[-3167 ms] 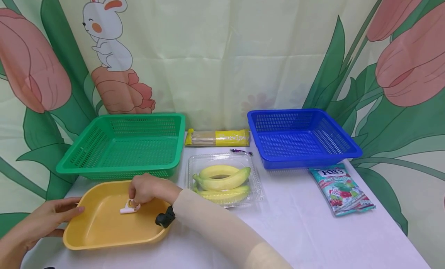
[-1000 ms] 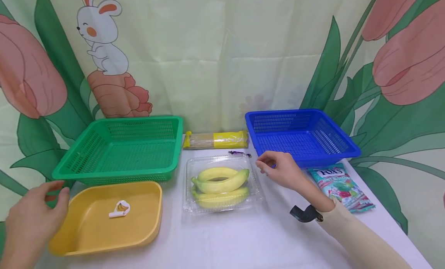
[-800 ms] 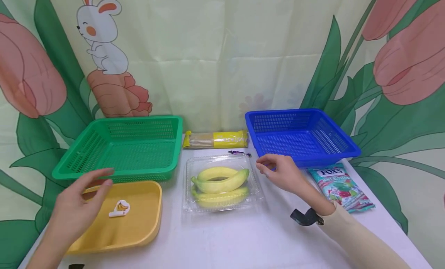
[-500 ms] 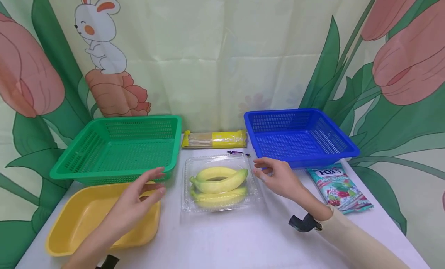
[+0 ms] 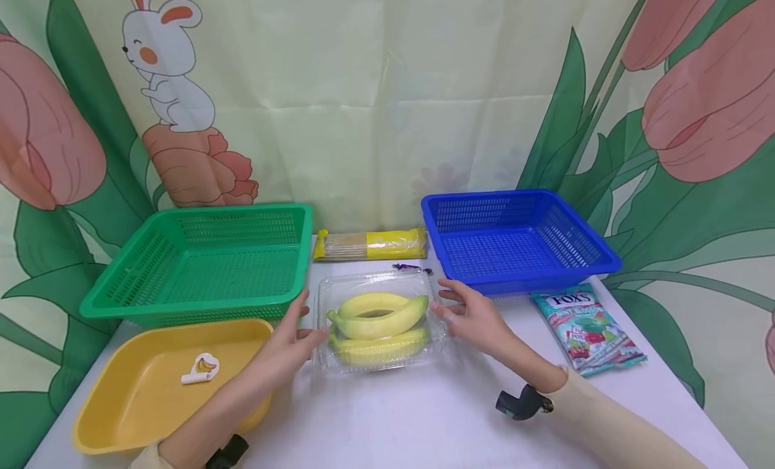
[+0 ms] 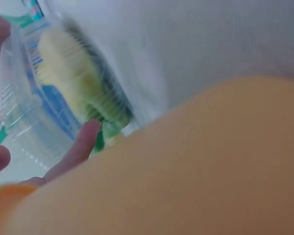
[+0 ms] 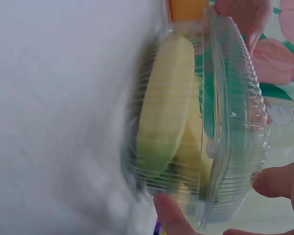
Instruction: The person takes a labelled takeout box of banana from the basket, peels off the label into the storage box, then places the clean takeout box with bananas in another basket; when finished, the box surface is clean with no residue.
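A clear plastic clamshell box (image 5: 339,285) with its lid down holds yellow-green bananas (image 5: 384,328) in the middle of the table. My left hand (image 5: 289,342) is at the box's left side, fingers spread and nearly straight. On the other side my right hand (image 5: 475,321) has relaxed fingers, its thumb right at the box's right edge. The right wrist view shows fingertips (image 7: 169,208) close to the box wall (image 7: 225,142). A blurred side of the box (image 6: 19,107) appears in the left wrist view, with a finger (image 6: 83,139) beside it.
A yellow tray (image 5: 136,351) with a banana-picture clip (image 5: 202,369) stands left. Behind are a green basket (image 5: 297,280), a yellow noodle packet (image 5: 396,244), a small dark wrapped item (image 5: 408,267) and a blue basket (image 5: 514,284). A FOX'S candy bag (image 5: 587,331) lies right.
The right hand left the clip in the yellow tray and went to the box's right side. The left hand moved from the tray rightward to the box's left side.
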Available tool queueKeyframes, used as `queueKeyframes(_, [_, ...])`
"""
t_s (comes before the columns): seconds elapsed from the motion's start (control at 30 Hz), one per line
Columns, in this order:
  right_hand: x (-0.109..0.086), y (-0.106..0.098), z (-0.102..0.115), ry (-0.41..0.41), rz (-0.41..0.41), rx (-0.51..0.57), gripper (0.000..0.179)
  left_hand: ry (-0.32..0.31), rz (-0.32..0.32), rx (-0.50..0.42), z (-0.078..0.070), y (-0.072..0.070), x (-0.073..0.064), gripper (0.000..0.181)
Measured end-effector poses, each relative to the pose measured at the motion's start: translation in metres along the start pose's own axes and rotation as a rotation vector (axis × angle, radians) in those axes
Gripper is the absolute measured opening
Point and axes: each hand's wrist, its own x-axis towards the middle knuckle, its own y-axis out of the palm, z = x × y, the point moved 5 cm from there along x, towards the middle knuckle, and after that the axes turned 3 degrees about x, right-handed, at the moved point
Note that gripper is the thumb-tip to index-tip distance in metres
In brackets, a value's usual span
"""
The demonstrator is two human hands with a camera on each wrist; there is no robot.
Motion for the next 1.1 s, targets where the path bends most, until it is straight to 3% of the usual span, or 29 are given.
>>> queueKeyframes(0.23, [-0.002, 0.006, -0.006, 0.067, 0.049, 0.085, 0.067, -0.015, 0.007, -0.085, 0.008, 0.007, 0.01, 0.082])
queueKeyframes(0.47, [-0.002, 0.011, -0.007, 0.098, 0.068, 0.131, 0.067, -0.026, 0.004, -0.113, 0.011, 0.009, 0.017, 0.079])
queueKeyframes(1.1, [-0.006, 0.016, -0.01, 0.139, 0.076, 0.175, 0.066, -0.052, 0.056, -0.161, 0.016, 0.014, 0.02, 0.08])
